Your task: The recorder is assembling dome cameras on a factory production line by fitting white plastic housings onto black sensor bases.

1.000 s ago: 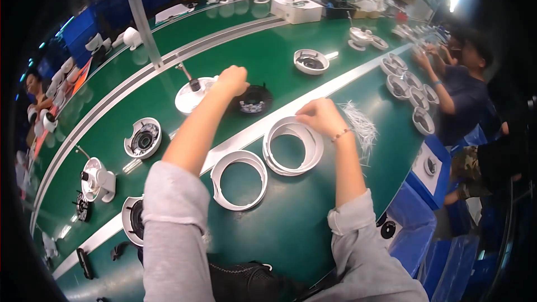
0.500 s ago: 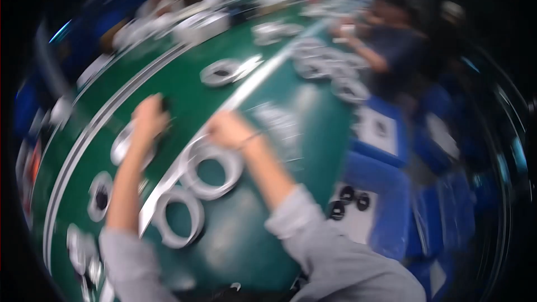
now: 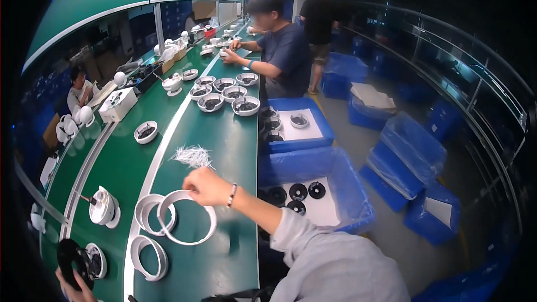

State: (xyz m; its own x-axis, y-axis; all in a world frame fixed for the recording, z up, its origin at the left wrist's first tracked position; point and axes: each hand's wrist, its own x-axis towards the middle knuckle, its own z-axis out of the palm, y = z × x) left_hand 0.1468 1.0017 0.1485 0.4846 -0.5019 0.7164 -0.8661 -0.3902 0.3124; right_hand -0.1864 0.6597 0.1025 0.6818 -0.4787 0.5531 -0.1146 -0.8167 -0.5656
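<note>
My right hand (image 3: 206, 185) pinches a white plastic ring (image 3: 214, 221) at its upper edge and holds it tilted above the green work table. Under and beside it lies a second white ring (image 3: 141, 215), with a third white ring (image 3: 164, 260) nearer to me. At the lower left edge, my left hand (image 3: 75, 289) grips a black disc (image 3: 68, 257) standing on edge. Its lower fingers are cut off by the picture's rim. Right behind the disc sits a white round housing (image 3: 99, 265) with dark parts inside. Thin white strips (image 3: 192, 156) lie in a heap beyond my right hand.
A white device with a rod (image 3: 103, 207) stands on the conveyor. Farther on are several white housings (image 3: 210, 102) with black parts. To the right, a blue bin (image 3: 355, 212) holds black discs (image 3: 298, 192); another blue bin (image 3: 313, 144) holds housings. A co-worker (image 3: 285, 50) works farther along.
The view has swung up and right. My right hand now holds a white ring raised off the table. My left hand appears at the lower left edge with a black disc.
</note>
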